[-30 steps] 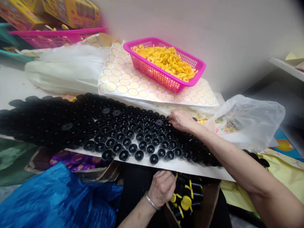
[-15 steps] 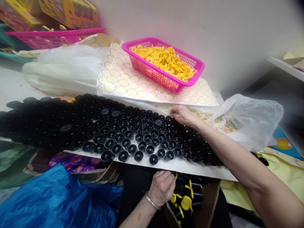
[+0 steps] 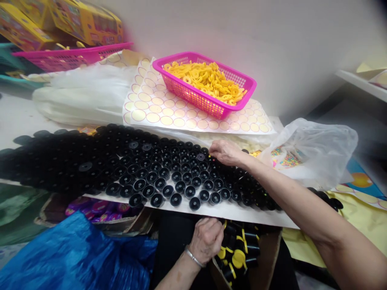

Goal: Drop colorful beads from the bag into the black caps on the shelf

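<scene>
Many small black round cups (image 3: pixel 157 171) stand packed in rows on a white board (image 3: pixel 242 212) in front of me. My right hand (image 3: pixel 225 152) reaches over their far right rows with fingers pinched together, fingertips down on a cup; what they hold is too small to see. My left hand (image 3: pixel 207 239), with a metal bangle at the wrist, is curled shut below the board's front edge. It rests against a cardboard box of black tubes with yellow caps (image 3: pixel 238 251).
A pink basket (image 3: pixel 211 106) of yellow rings sits on a sheet of round stickers (image 3: pixel 169 114) at the back. A clear plastic bag (image 3: pixel 311 151) with coloured beads lies at right. A blue plastic bag (image 3: pixel 75 257) lies at lower left; white bags (image 3: pixel 81 94) and yellow boxes (image 3: pixel 84 20) lie behind.
My right hand shifted slightly left along the far rows of cups. My left hand has stayed at the box of tubes.
</scene>
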### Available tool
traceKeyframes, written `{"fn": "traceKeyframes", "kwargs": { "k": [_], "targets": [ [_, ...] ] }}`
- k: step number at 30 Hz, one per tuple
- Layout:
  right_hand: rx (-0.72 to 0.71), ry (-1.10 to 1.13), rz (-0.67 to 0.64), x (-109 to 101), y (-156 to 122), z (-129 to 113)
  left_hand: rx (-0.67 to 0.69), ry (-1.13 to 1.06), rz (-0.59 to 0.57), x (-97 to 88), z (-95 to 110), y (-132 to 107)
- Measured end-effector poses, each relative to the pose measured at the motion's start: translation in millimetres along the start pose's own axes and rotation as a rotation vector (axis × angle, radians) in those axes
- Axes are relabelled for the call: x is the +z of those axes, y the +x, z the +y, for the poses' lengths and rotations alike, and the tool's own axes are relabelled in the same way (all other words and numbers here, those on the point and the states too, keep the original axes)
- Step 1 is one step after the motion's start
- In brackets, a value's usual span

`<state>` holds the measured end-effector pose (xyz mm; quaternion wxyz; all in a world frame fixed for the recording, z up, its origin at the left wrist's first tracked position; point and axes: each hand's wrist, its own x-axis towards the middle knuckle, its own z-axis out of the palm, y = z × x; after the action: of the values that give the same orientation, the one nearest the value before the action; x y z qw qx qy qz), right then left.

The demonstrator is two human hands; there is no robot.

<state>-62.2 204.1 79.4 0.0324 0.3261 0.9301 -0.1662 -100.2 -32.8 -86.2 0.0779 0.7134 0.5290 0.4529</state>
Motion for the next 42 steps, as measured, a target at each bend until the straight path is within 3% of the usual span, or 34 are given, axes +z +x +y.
{"fn": "traceKeyframes", "kwargs": {
  "k": [4, 9, 19, 28, 37, 42],
  "targets": [
    [0.046, 0.036, 0.038, 0, -5, 8, -0.006, 0.006, 0.001, 0.6, 0, 0],
    [0.059, -0.055, -0.046, 6, -9, 11, 0.001, 0.015, 0.016, 0.0, 1, 2],
    [0.034, -0.305, -0.087, 6, -11, -7, -0.015, 0.016, 0.007, 1.1, 0, 0],
    [0.048, -0.127, -0.098, 4, -9, 0, -0.021, 0.016, 0.0, 2.8, -1, -2],
    [0.093, 0.187, 0.09, -5, -9, 4, -0.03, 0.019, -0.006, 4.7, -5, -3],
    [0.201, 0.299, 0.459, -17, -45, 47, -0.001, -0.02, 0.027, 2.9, -9, 0]
  ]
}}
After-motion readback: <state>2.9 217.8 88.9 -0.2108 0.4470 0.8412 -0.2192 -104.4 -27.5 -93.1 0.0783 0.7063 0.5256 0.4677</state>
